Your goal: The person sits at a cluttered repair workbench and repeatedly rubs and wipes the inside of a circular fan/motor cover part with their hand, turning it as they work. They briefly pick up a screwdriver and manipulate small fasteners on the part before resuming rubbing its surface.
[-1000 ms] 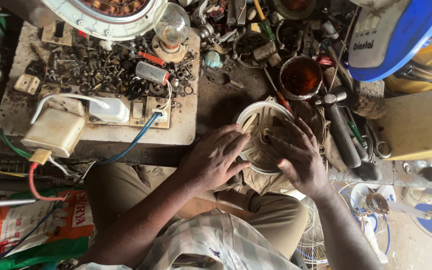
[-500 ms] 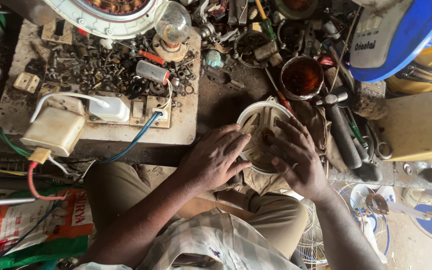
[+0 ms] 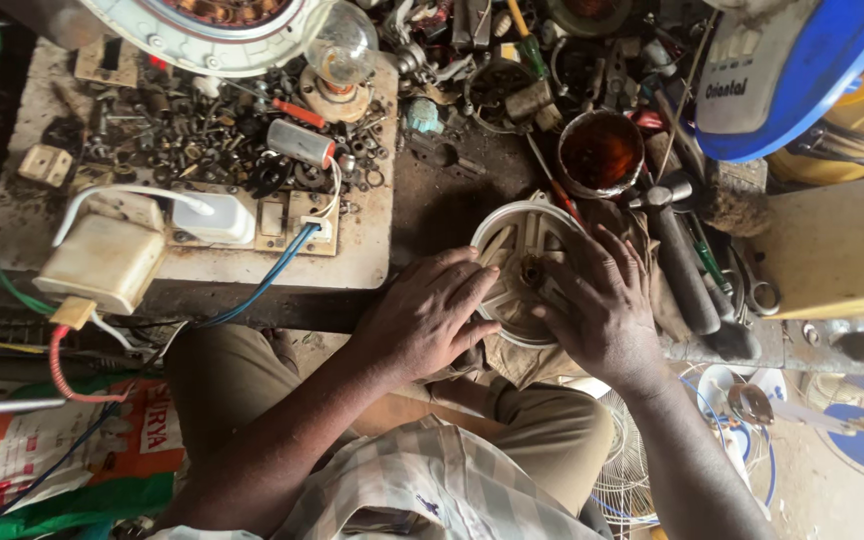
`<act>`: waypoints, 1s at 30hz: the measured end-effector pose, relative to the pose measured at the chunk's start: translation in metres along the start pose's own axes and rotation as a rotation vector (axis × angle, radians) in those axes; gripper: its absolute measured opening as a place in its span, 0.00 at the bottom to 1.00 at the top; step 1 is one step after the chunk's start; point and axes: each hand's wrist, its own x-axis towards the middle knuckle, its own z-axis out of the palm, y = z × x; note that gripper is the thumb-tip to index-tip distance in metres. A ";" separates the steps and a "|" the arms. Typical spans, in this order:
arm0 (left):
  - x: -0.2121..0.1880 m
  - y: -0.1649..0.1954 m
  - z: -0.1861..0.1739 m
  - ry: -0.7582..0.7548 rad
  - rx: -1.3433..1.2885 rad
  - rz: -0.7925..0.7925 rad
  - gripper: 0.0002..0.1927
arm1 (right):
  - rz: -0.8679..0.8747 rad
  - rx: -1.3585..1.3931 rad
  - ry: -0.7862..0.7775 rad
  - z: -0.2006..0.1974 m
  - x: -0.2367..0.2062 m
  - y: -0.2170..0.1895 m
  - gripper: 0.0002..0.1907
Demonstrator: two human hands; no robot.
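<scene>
Two hands lay open and flat on one round white motor housing (image 3: 522,250) at the bench edge above the lap: left hand (image 3: 427,315) covering its left rim, right hand (image 3: 602,305) its right. One glass bulb (image 3: 342,45) and one hammer (image 3: 682,250) lay nearby.

The round motor housing (image 3: 524,262) sits at the bench edge, right over the person's lap, and everything reads off it. On its left side lies the left hand (image 3: 424,315), flat; on its right side the right hand (image 3: 602,305), fingers reaching into the centre. Behind the housing, further up the bench, stands a small tin of dark liquid (image 3: 601,152). Just right of the housing lies a hammer (image 3: 680,250). Well to its left sits a board (image 3: 192,160) strewn with small parts, a glass bulb (image 3: 343,48) at its far corner.
</scene>
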 end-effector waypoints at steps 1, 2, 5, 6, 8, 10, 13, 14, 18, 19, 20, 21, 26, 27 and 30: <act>0.000 0.000 0.000 -0.001 0.002 -0.001 0.32 | 0.005 -0.001 -0.016 0.000 0.001 -0.001 0.26; 0.000 0.000 -0.001 0.002 0.004 -0.001 0.32 | 0.007 -0.004 -0.030 0.000 0.002 -0.002 0.26; 0.001 -0.001 0.000 0.001 0.004 0.012 0.32 | -0.012 -0.007 -0.001 -0.003 0.000 -0.001 0.23; 0.000 0.000 0.000 0.002 0.002 0.013 0.32 | -0.004 0.021 0.000 -0.005 -0.001 0.000 0.22; 0.000 -0.001 0.001 0.010 0.000 0.016 0.32 | 0.008 0.074 0.004 -0.007 -0.004 0.003 0.19; 0.000 -0.002 0.002 0.005 -0.028 0.011 0.32 | 0.097 0.234 0.001 -0.006 -0.007 0.004 0.20; 0.001 -0.002 0.002 0.006 -0.029 0.012 0.33 | 0.219 0.339 0.009 0.000 -0.008 0.003 0.20; 0.001 -0.002 0.001 0.006 -0.024 0.013 0.33 | 0.260 0.353 0.013 0.003 -0.008 0.001 0.20; 0.002 -0.001 0.000 0.009 -0.027 0.006 0.33 | 0.279 0.285 -0.004 0.016 -0.001 -0.003 0.22; 0.002 -0.001 -0.001 0.007 -0.027 0.003 0.33 | 0.268 0.221 -0.022 0.018 0.001 -0.004 0.23; 0.002 -0.001 -0.001 0.006 -0.026 0.000 0.33 | 0.256 0.158 -0.039 0.020 0.003 -0.004 0.24; 0.002 -0.001 -0.001 0.005 -0.016 0.003 0.33 | 0.240 0.162 -0.027 0.020 0.004 -0.005 0.24; 0.001 -0.001 -0.001 -0.010 -0.017 0.003 0.32 | 0.177 0.188 -0.034 0.018 0.002 -0.010 0.25; 0.001 -0.001 0.000 -0.004 -0.017 0.005 0.32 | 0.186 0.189 -0.036 0.017 0.001 -0.011 0.24; 0.000 -0.002 0.000 0.009 -0.014 0.009 0.32 | 0.189 0.181 -0.056 0.016 -0.001 -0.011 0.23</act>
